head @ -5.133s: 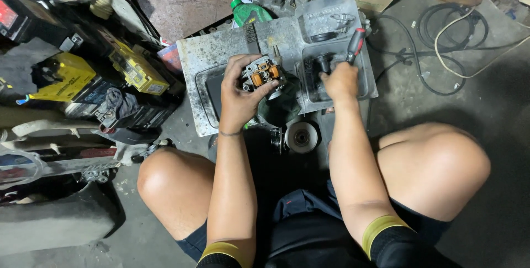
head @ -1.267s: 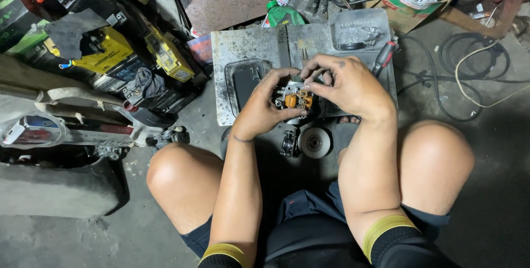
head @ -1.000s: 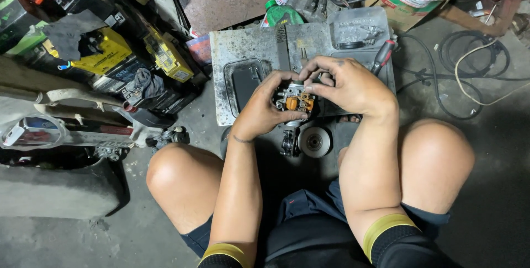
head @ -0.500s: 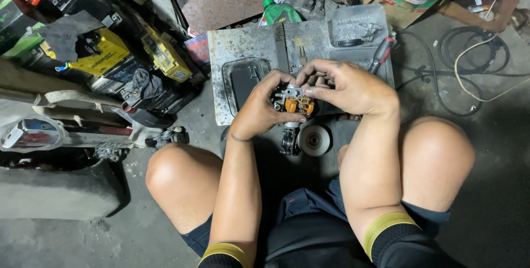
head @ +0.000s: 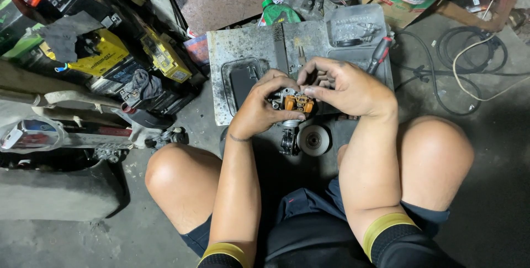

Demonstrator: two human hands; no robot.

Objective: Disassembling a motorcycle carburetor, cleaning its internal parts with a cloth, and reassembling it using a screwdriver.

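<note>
Left hand (head: 259, 110) fingers clasp orange-topped part (head: 293, 103); right hand (head: 345, 88) fingers pinch it, underside hidden.

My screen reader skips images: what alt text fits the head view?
Both hands, left hand and right hand, hold a small metal part with orange pieces above a grey metal tray, seen between bare knees on a concrete floor.

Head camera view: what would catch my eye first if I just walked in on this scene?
Most likely the two hands meeting at the centre: the left hand grips a small metal part with orange pieces, and the right hand works on it with its fingertips. Just beyond them lies a grey metal tray on the floor, and stacked yellow-and-black batteries fill the upper left.
</note>
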